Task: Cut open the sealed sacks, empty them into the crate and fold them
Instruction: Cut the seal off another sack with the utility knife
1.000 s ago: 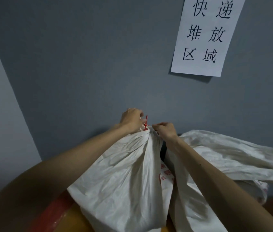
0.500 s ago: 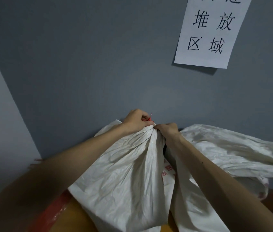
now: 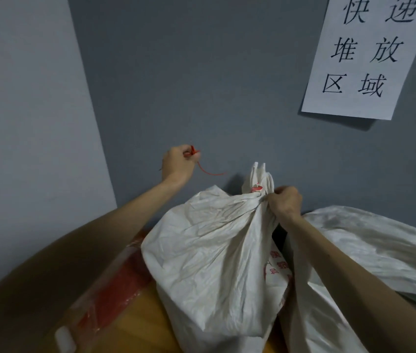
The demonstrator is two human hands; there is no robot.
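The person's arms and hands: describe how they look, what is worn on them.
Both forearms are bare as far as the head view shows; no sleeve edge comes into frame. The left hand and the right hand wear no gloves, and no watch, bracelet or ring shows on either. The right forearm carries a small dark dot on its upper side. Nails are too small to judge.

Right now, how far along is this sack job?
Early. Done: the red tie is off, held in the left hand. In hand: the right hand grips the white sack by its bunched neck. Left: emptying and folding it; another sack lies alongside.
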